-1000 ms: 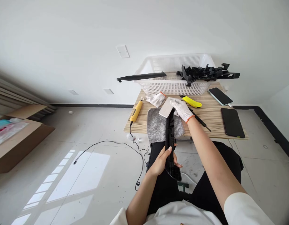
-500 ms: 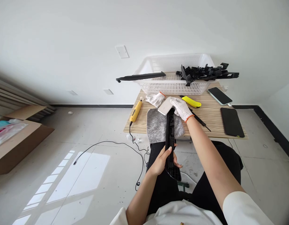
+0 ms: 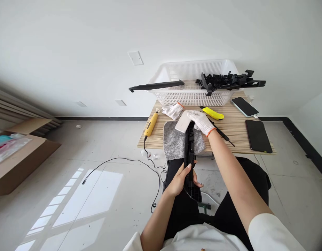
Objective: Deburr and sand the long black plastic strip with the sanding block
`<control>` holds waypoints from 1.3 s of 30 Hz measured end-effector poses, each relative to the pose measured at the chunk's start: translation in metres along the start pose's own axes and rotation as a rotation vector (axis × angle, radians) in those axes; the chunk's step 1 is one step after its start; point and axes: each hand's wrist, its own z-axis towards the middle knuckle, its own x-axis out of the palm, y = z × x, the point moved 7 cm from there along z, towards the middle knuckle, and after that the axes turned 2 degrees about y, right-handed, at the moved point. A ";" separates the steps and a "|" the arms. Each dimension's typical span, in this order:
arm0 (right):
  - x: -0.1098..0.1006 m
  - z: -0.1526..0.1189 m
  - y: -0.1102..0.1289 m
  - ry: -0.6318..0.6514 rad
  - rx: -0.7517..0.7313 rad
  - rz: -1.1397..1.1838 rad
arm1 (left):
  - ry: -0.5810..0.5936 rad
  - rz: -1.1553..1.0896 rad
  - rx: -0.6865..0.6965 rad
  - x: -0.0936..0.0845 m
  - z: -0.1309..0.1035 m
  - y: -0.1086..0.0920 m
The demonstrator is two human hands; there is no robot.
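My bare left hand (image 3: pixel 181 179) is wrapped round the lower part of a long black plastic part (image 3: pixel 189 150), thumb on top. The part's ribbed side faces up, and its far end lies over a grey cloth (image 3: pixel 172 141) at the table's front edge. In a white knit glove with an orange cuff, my right hand (image 3: pixel 199 122) grips a flat off-white pad (image 3: pixel 183 121). The pad is tilted at the far end of the black part; whether they touch I cannot tell. Some of my right fingertips are hidden.
A white plastic basket (image 3: pixel 192 97) with several black parts (image 3: pixel 226 82) stands at the back of the table (image 3: pixel 235 136). Around my hands lie a yellow corded tool (image 3: pixel 151 124), a spare glove (image 3: pixel 173 111), a yellow utility knife (image 3: pixel 214 113), a thin black tool (image 3: pixel 223 135) and two phones (image 3: pixel 258 136).
My right hand and the pad have shifted slightly to the left and towards me. My left hand keeps its hold on the black part, which stays in place.
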 end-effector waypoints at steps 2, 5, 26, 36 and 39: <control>-0.001 -0.001 0.001 -0.013 -0.005 0.000 | -0.004 0.003 0.000 0.000 0.000 0.000; -0.002 -0.001 0.002 -0.020 -0.010 0.000 | -0.002 0.003 0.000 -0.001 0.000 0.000; -0.001 0.002 -0.004 0.034 0.014 0.026 | -0.013 0.014 -0.010 -0.001 0.000 0.001; -0.002 0.001 -0.005 0.010 0.030 0.029 | -0.005 0.006 0.000 -0.001 0.000 0.001; -0.003 0.000 -0.003 -0.015 0.027 0.005 | -0.006 0.005 0.001 -0.001 0.001 0.001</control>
